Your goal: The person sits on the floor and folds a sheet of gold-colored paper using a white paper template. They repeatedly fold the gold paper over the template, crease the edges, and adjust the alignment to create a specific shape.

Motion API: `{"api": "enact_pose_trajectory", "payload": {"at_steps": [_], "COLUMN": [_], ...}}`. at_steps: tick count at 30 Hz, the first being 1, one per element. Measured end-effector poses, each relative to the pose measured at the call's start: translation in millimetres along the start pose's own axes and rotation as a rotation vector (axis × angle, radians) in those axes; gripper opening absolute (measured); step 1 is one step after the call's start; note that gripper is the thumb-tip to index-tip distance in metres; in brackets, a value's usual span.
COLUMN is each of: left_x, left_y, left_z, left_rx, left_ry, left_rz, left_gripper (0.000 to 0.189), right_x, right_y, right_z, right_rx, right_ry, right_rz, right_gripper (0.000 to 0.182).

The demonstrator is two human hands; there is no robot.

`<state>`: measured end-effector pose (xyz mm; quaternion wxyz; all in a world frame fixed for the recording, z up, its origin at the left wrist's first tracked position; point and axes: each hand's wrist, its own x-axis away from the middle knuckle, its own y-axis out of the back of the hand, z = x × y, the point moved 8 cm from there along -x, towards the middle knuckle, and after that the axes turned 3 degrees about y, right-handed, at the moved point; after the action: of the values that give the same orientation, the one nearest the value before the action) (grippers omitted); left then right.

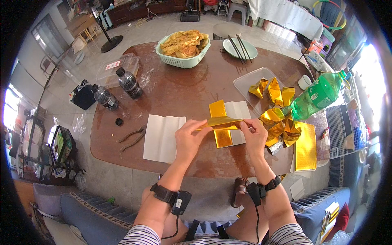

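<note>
Between my two hands a folded strip of gold foil paper (225, 122) is stretched level above the table. The thumb and fingers of my left hand (191, 133) pinch its left end, and my right hand (254, 130) pinches the right end. Beneath it lies a sheet of gold and white paper (224, 139), partly covered by the strip. A creased white sheet (160, 137) rests beside my left hand. To the right of my right hand sit several folded gold foil pieces (275, 124), and a stack of gold sheets (305, 147) lies near the table's right edge.
A brown table (180, 92) carries a basket of flatbreads (183, 50), a plate with chopsticks (239, 49), two dark bottles (129, 83), pliers (133, 137) and a black cap (119, 122). A green soda bottle (317, 96) leans right, by a clear plastic tray (242, 81) and a white cup (304, 82).
</note>
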<state>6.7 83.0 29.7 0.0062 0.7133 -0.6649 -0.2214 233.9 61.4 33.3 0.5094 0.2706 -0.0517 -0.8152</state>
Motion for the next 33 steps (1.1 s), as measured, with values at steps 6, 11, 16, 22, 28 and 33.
{"api": "enact_pose_trajectory", "payload": {"at_steps": [6, 11, 16, 22, 28, 33], "left_x": [-3, -1, -1, 2, 18, 9], "left_y": [5, 7, 13, -3, -31, -25], "left_z": [-8, -10, -1, 13, 10, 9], "left_rx": [-0.165, -0.209, -0.083, 0.177, 0.186, 0.033], "left_ry": [-0.077, -0.025, 0.028, 0.161, 0.222, 0.119], "left_rz": [-0.074, -0.073, -0.117, -0.127, 0.086, 0.123], "left_gripper": [0.015, 0.014, 0.026, 0.073, 0.079, 0.077], "right_x": [2, 8, 9, 22, 43, 29], "right_y": [-2, -12, -19, -33, -60, -48], "right_z": [13, 22, 11, -29, -21, 12], "right_rx": [0.024, 0.069, -0.023, -0.269, -0.342, 0.07], "right_ry": [0.116, 0.18, 0.073, -0.344, -0.471, -0.054], "right_rz": [0.028, 0.099, 0.141, 0.094, 0.236, 0.288], "right_gripper": [0.007, 0.007, 0.009, 0.013, 0.02, 0.019]}}
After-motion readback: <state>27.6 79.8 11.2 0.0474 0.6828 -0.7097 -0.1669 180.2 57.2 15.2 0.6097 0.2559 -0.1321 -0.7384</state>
